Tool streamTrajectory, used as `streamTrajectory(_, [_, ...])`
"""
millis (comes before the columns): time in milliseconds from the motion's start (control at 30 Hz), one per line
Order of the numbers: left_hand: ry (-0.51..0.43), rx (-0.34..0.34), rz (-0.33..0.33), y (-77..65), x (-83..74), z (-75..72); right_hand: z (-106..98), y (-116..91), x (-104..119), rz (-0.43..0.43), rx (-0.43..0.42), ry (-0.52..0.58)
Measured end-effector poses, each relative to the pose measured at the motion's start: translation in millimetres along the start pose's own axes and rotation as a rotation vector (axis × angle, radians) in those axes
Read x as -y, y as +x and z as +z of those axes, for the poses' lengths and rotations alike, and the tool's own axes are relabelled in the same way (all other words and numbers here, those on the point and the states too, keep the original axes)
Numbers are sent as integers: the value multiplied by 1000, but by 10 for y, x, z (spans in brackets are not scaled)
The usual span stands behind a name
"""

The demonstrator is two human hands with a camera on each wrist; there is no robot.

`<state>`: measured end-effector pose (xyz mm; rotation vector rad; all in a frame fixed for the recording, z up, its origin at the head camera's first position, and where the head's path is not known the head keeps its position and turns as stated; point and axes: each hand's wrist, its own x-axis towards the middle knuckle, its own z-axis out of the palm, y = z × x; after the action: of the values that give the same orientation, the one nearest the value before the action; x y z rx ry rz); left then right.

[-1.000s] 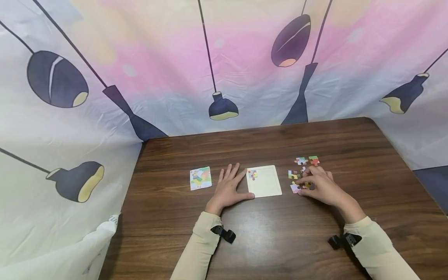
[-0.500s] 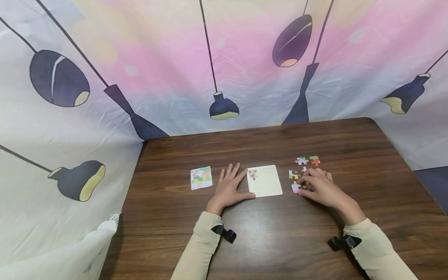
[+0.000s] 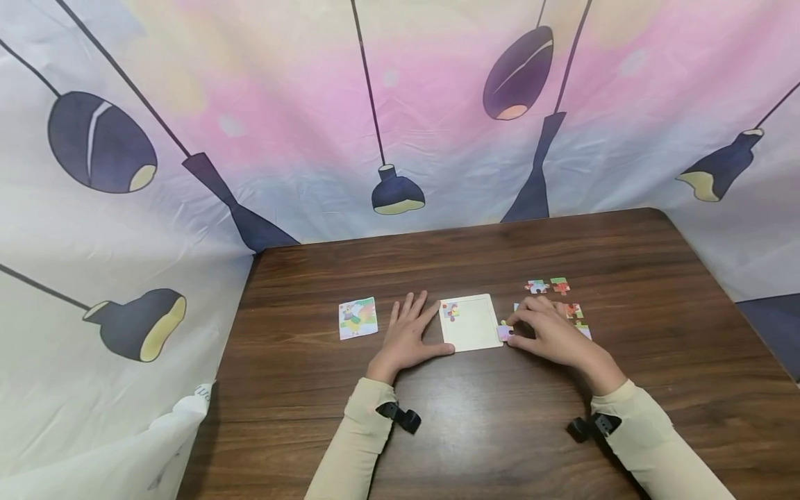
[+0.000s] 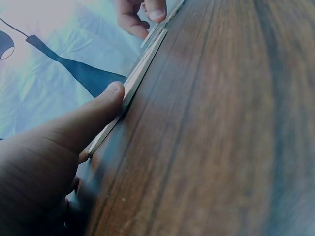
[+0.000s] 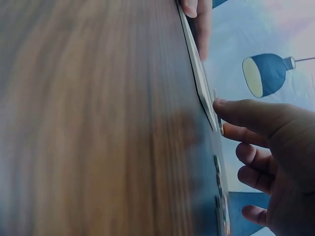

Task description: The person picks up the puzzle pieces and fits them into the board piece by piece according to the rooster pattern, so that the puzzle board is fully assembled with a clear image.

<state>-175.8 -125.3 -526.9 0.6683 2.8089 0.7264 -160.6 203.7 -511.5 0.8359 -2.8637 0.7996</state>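
Note:
My left hand (image 3: pixel 405 339) lies with fingers spread at the left side of a cream puzzle board (image 3: pixel 476 326). Its thumb touches the board's near left corner, and in the left wrist view that thumb presses along the board's edge (image 4: pixel 142 68). A colourful jigsaw piece (image 3: pixel 451 312) sits in the board's upper left corner. Between thumb and index finger, my right hand (image 3: pixel 556 335) pinches a pale purple jigsaw piece (image 3: pixel 504 333) at the board's right edge. In the right wrist view the pinched piece shows edge-on, just above the board (image 5: pixel 197 73).
Several loose jigsaw pieces (image 3: pixel 560 285) lie to the right of the board, some partly hidden under my right hand. A small square picture card (image 3: pixel 358 319) lies left of my left hand. All rest on a dark wooden table (image 3: pixel 475 430), with a printed curtain (image 3: pixel 337 125) behind.
My right hand has moved left from the loose pieces, carrying the pale purple jigsaw piece to the board's right edge. The left hand and the board have stayed put.

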Motion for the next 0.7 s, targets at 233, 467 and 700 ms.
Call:
streamTrajectory(233, [5,-7,19,-2,1,-2,72,88,98,-19,-21,17])
streamTrajectory(467, [11,1,10,4,-6,-9,151,184,168,-34,0,35])
streamTrajectory(700, [25,5,6,5,-16,-9,230,307,240,-70,4,61])
